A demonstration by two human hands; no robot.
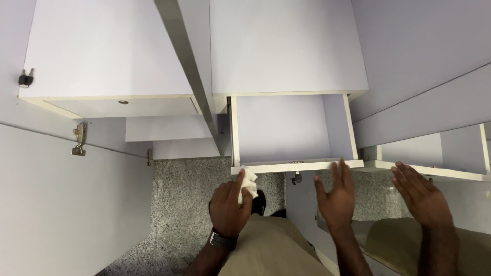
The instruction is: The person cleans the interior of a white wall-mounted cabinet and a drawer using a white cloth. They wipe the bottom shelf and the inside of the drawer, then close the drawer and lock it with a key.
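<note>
A white drawer [266, 166] stands pulled out in front of me, its inside bare. My left hand [229, 207], with a dark watch [221, 239] on the wrist, grips a crumpled white cloth [249, 181] against the left end of the drawer's front edge. My right hand [337, 197] is open with fingers spread, its fingertips touching the same front edge further right. Another hand [420, 200] at the far right looks like my right hand mirrored in a glossy panel.
A second drawer [117, 106] is pulled out at the left, with keys [25, 78] hanging beside it. An open white cabinet door [61, 204] with a brass hinge [79, 139] fills the lower left. Speckled grey floor [184, 204] lies below. My beige trousers [271, 250] show at the bottom.
</note>
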